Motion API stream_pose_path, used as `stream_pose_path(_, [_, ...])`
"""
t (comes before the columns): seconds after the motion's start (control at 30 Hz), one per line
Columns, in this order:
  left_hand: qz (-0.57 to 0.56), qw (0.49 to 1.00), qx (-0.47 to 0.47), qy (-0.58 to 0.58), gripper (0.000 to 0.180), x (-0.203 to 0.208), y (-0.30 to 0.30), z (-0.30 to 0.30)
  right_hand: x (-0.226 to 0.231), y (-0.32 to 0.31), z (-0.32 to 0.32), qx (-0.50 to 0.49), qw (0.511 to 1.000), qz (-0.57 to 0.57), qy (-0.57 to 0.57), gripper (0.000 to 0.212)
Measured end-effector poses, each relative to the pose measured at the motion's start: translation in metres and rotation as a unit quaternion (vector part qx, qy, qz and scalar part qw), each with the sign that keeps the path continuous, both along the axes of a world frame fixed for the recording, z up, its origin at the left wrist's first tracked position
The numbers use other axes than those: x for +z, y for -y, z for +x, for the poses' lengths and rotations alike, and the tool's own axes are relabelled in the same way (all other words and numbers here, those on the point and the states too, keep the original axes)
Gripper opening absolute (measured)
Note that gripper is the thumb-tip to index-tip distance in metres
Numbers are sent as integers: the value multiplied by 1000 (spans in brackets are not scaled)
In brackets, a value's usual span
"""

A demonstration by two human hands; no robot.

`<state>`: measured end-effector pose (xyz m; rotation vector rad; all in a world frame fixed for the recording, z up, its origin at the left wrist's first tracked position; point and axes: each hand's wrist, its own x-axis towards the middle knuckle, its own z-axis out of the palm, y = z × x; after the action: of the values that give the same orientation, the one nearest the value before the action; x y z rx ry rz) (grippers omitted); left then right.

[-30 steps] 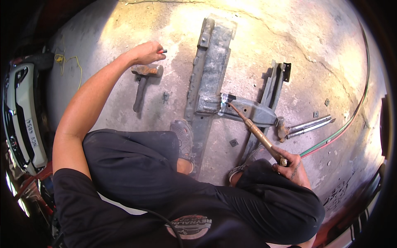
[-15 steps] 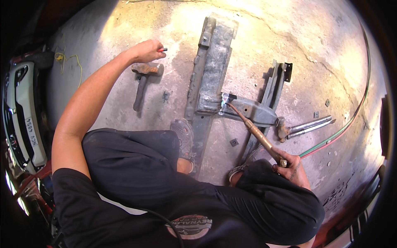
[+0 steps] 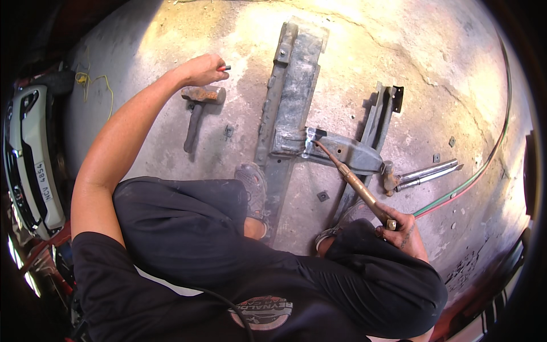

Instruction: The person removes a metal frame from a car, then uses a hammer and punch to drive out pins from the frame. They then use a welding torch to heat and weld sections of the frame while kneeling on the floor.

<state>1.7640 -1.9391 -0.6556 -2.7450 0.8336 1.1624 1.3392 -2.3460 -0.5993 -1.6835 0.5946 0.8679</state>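
Observation:
My right hand (image 3: 402, 231) grips the handle of a brass gas torch (image 3: 359, 186) above my right knee. Its narrow tip reaches a grey metal crosspiece (image 3: 350, 155), close to a bright, light-coloured patch at the joint with a long grey metal beam (image 3: 296, 85). Far left, my left hand (image 3: 204, 69) is closed on a small red stick with a black end (image 3: 225, 68); its exact kind is unclear. Just below that hand lies a rusty-headed sledgehammer (image 3: 203, 96) with a dark handle.
A slimmer metal rail (image 3: 376, 117) lies under the crosspiece's right end. Beside it is another hammer (image 3: 391, 178) with shiny metal bars (image 3: 430, 174). Green and red hoses (image 3: 464, 188) curve along the right. My shoe (image 3: 252, 185) is beside the beam; a car bumper (image 3: 40, 154) stands left.

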Motion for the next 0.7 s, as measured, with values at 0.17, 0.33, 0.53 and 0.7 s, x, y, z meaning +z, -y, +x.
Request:
stream_pose_path(0.17, [0, 1000, 3, 3, 36, -2, -2, 0, 3, 1, 4, 27, 1000, -6, 0, 51])
stream_pose_path(0.33, [3, 1000, -2, 2, 36, -1, -1, 1, 4, 4, 4, 32, 999, -18, -40, 58])
stream_pose_path(0.53, [-4, 1000, -4, 5, 36, -1, -2, 0, 4, 3, 4, 36, 999, -12, -25, 58])
stream_pose_path(0.7, [-3, 1000, 1, 1, 36, -1, -3, 0, 6, 3, 6, 30, 998, -19, -45, 58])
